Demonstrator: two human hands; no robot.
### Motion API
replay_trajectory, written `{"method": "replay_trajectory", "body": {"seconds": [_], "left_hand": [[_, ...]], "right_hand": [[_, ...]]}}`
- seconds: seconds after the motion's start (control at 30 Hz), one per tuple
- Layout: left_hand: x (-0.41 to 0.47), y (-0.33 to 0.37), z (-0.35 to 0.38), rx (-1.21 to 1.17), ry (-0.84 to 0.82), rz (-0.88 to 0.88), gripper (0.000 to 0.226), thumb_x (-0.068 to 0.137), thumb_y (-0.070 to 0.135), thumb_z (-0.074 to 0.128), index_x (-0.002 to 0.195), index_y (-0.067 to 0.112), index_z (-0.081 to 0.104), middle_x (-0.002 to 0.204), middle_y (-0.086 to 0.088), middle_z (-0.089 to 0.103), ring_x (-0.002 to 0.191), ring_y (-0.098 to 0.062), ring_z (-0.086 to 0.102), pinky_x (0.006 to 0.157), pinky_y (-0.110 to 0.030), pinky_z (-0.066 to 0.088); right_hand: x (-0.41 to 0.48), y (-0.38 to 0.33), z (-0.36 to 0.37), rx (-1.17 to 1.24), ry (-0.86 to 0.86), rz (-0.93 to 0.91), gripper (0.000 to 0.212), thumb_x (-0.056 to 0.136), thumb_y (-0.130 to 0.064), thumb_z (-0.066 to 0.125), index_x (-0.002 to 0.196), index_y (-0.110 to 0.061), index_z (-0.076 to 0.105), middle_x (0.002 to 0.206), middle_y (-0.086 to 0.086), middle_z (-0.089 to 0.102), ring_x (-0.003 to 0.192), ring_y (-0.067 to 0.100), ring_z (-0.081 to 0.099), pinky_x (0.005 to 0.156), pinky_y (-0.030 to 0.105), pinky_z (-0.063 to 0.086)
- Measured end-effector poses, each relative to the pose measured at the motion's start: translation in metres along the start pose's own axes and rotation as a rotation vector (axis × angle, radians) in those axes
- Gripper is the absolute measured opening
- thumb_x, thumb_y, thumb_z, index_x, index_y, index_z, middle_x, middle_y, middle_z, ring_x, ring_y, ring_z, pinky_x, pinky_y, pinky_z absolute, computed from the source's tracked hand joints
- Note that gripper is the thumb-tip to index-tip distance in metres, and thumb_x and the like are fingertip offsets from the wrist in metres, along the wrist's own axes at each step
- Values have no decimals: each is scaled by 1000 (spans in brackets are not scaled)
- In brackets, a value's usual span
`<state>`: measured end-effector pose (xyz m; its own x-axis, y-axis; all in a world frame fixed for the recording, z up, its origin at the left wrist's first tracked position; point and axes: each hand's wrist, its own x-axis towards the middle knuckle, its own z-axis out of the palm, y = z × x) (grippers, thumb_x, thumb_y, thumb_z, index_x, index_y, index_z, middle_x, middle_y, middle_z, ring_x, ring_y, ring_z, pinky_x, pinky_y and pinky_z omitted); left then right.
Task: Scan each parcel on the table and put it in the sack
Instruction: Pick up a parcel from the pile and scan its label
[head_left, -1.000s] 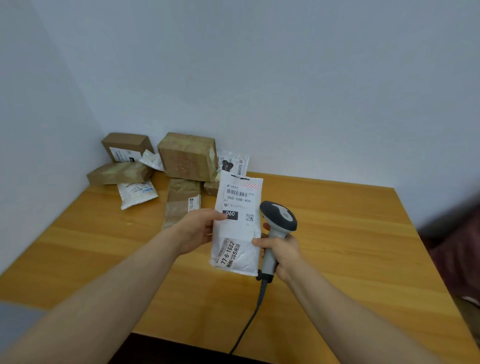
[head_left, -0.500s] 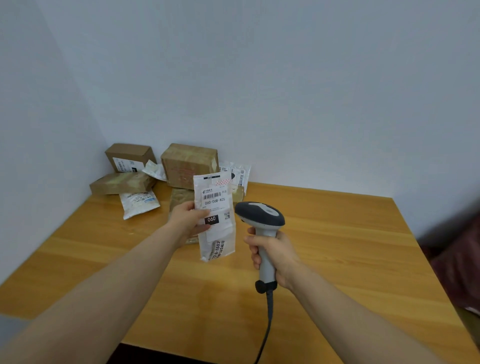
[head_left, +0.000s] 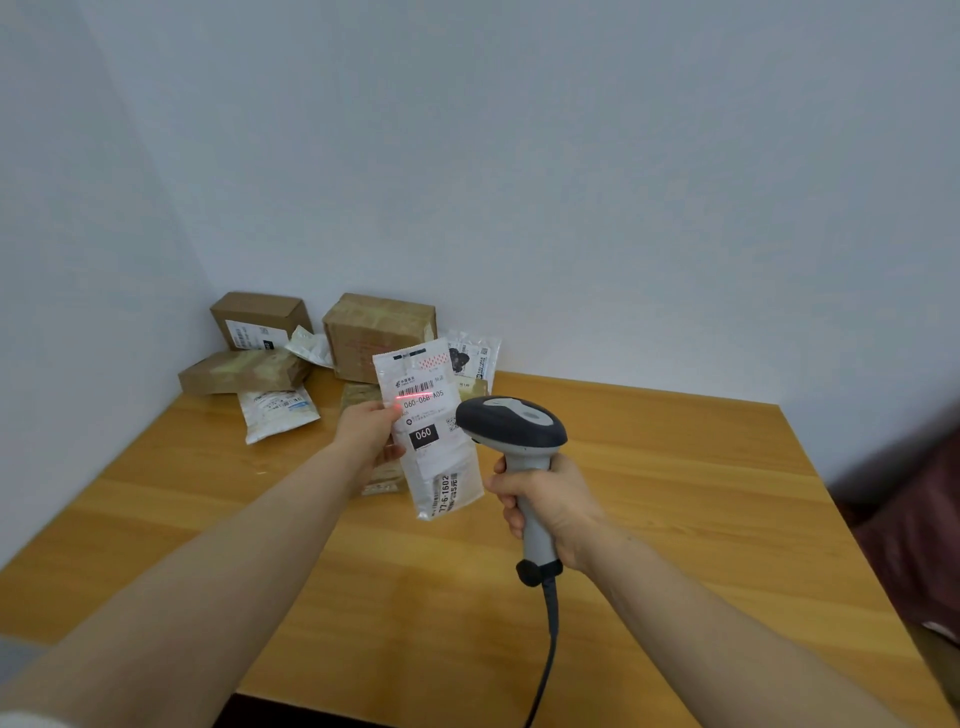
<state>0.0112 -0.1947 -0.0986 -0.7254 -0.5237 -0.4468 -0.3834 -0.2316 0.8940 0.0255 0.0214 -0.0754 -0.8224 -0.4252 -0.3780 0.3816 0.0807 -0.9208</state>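
Raised and levelled scanner (head_left: 511, 428), right hand (head_left: 545, 506) fingers curled round grip; red line (head_left: 415, 397) now on parcel (head_left: 434, 441), pinched by left hand (head_left: 370, 434) fingers. Scanning apparently underway; sack next.

The white parcel (head_left: 441, 462) bears a label with "060-068-A05" printed under its barcode (head_left: 418, 387), "060" in white on a black block (head_left: 423, 434), and "77-6-1602" turned sideways lower down (the characters beside it are too small to read). The label on the far cardboard box (head_left: 270, 309) is illegible.
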Motion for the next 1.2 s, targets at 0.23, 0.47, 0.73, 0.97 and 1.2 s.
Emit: {"method": "replay_trajectory", "body": {"seconds": [0.23,0.47,0.73,0.97,1.2], "left_hand": [[0,1,0,-13,-25,-19,15,99,14,48,108,7,58,89,-9,69,70,-20,65,57,-27,48],[2,1,0,39,-32,-23,14,99,14,48,104,8,59,92,-11,70,77,-23,66,55,-28,48],[5,-1,0,48,-58,-33,15,99,13,47,91,9,59,86,-10,68,70,-21,62,52,-26,43],[9,-1,1,34,-67,-55,16,99,12,48,87,7,58,82,-9,67,64,-19,61,36,-17,42],[20,-5,4,57,-98,-75,13,98,11,49,93,4,59,80,-10,66,57,-17,58,41,-19,40]], "right_hand": [[-3,-3,1,-28,10,-17,18,82,6,63,77,-7,53,52,6,46,40,19,36,43,23,34],[-4,-4,2,-83,20,-11,19,82,5,64,76,-8,52,50,4,46,40,18,36,42,22,34],[-5,-3,4,-81,44,-13,21,82,6,64,73,-8,51,49,4,46,39,18,36,44,23,33],[-4,1,8,-94,73,5,20,81,6,65,73,-8,52,49,4,46,38,18,36,44,23,34],[-2,3,14,-89,110,25,21,82,5,64,73,-8,51,50,6,45,37,17,36,42,22,35]]}}
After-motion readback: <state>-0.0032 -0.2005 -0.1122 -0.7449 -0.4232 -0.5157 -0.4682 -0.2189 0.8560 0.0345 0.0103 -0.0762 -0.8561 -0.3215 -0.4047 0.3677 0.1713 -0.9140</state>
